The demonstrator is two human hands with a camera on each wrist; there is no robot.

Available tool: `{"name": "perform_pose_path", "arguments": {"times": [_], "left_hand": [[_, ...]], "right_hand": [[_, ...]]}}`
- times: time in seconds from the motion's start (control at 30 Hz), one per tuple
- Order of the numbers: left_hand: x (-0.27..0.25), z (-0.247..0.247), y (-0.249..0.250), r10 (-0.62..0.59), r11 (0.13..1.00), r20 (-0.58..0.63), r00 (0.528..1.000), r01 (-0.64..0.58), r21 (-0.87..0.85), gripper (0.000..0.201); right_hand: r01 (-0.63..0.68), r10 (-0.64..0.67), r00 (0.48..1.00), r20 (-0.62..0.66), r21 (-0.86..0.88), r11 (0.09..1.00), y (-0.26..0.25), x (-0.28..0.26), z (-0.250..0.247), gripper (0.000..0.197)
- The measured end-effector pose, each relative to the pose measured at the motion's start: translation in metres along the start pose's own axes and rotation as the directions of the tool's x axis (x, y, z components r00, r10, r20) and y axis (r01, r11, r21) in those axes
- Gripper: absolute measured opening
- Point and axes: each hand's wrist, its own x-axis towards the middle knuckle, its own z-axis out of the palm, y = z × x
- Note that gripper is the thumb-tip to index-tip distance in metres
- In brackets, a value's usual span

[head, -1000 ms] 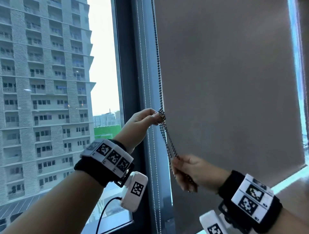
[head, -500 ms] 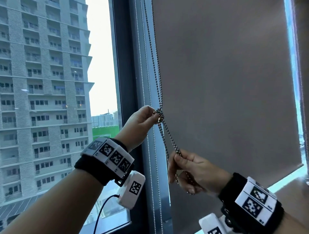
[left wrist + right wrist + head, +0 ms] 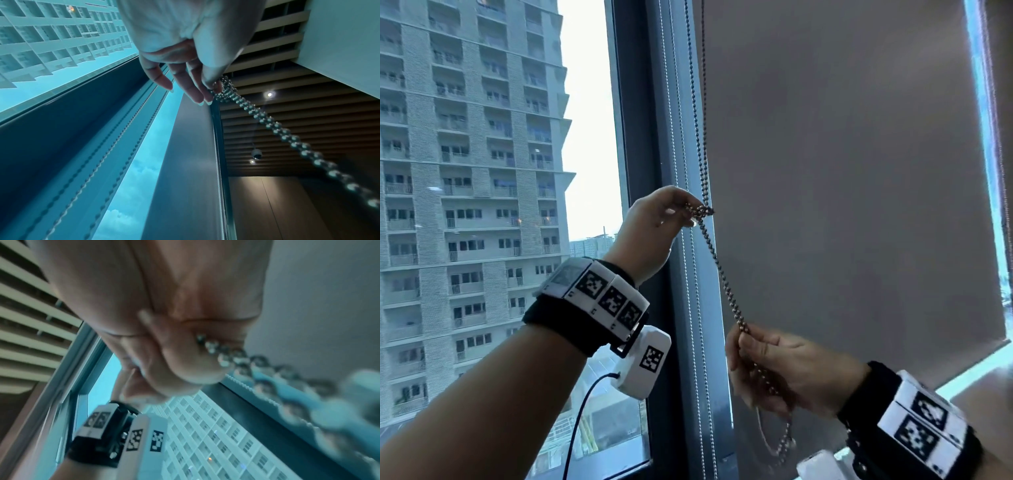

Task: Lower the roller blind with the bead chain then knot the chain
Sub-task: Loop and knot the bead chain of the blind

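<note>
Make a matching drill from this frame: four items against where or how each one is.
Items:
1 left hand
2 right hand
3 roller blind
4 apartment tower

States:
A outside the glass
B lowered, covering most of the pane
C pinches the bunched knot in the bead chain
D grips the chain's lower stretch

Pairs: 1-C, 2-D, 3-B, 4-A

The hands (image 3: 654, 229) drew the knot (image 3: 702, 210) tighter.
</note>
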Motion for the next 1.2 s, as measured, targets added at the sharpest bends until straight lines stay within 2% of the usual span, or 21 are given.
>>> {"name": "perform_pose_path", "arguments": {"times": [0.1,0.23,0.33,0.4,0.47,0.53,0.6,0.67,0.77,0.87,0.93,1.0,1.07,1.13,1.2], "left_hand": [[-0.004,0.004,0.0,-0.04,0.999,0.043,0.998,0.041,-0.02,0.038],[-0.019,0.012,-0.003,-0.074,0.997,0.075,0.994,0.075,-0.012,0.03],[-0.033,0.015,-0.003,0.057,0.986,0.076,0.995,-0.068,0.155,0.038],[-0.041,0.014,0.002,0.202,0.926,0.051,0.978,-0.208,0.315,0.054],[-0.043,0.014,0.008,0.319,0.807,0.083,0.944,-0.317,0.498,0.058],[-0.042,0.015,0.01,0.404,0.646,0.219,0.888,-0.447,0.619,0.042],[-0.041,0.016,0.008,0.43,0.546,0.367,0.825,-0.562,0.621,0.019],[-0.041,0.016,0.007,0.421,0.533,0.432,0.798,-0.603,0.594,0.014],[-0.04,0.014,0.007,0.428,0.522,0.436,0.792,-0.61,0.596,0.021],[-0.038,0.013,0.01,0.388,0.566,0.435,0.813,-0.582,0.584,0.023],[-0.038,0.012,0.015,0.319,0.681,0.452,0.833,-0.533,0.502,0.018],[-0.038,0.01,0.019,0.25,0.836,0.42,0.873,-0.413,0.361,0.012],[-0.036,0.007,0.02,0.183,0.951,0.299,0.936,-0.245,0.186,0.01],[-0.031,0.006,0.026,0.09,0.996,0.219,0.972,-0.09,-0.008,0.01],[-0.025,0.007,0.032,0.009,0.986,0.158,0.987,0.018,-0.164,0.007]], "right_hand": [[-0.035,0.013,0.993,-0.12,-0.181,0.983,0.014,0.003,0.005,0.025],[-0.074,0.034,0.988,-0.153,-0.268,0.961,0.036,0.007,0.013,0.028],[-0.097,0.053,0.986,-0.155,-0.289,0.952,0.039,0.009,0.013,0.028],[-0.111,0.063,0.985,-0.163,-0.31,0.944,0.037,0.009,0.013,0.029],[-0.109,0.056,0.984,-0.168,-0.327,0.939,0.035,0.008,0.013,0.029],[-0.113,0.055,0.984,-0.17,-0.353,0.929,0.032,0.007,0.015,0.028],[-0.113,0.05,0.984,-0.169,-0.385,0.916,0.029,0.007,0.017,0.029],[-0.109,0.041,0.983,-0.179,-0.389,0.915,0.027,0.008,0.017,0.03],[-0.08,0.006,0.978,-0.206,-0.353,0.932,0.025,0.01,0.014,0.029],[-0.011,-0.06,0.964,-0.26,-0.263,0.965,0.022,0.013,0.007,0.028],[0.066,-0.123,0.939,-0.322,-0.182,0.981,0.017,0.015,0.001,0.024],[0.157,-0.2,0.9,-0.386,-0.14,0.978,0.008,0.017,-0.004,0.017],[0.224,-0.266,0.857,-0.44,-0.146,0.963,-0.005,0.019,-0.008,0.011],[0.306,-0.354,0.813,-0.463,-0.179,0.935,-0.021,0.02,-0.009,0.008],[0.377,-0.439,0.774,-0.457,-0.223,0.899,-0.037,0.023,-0.009,0.021]]}}
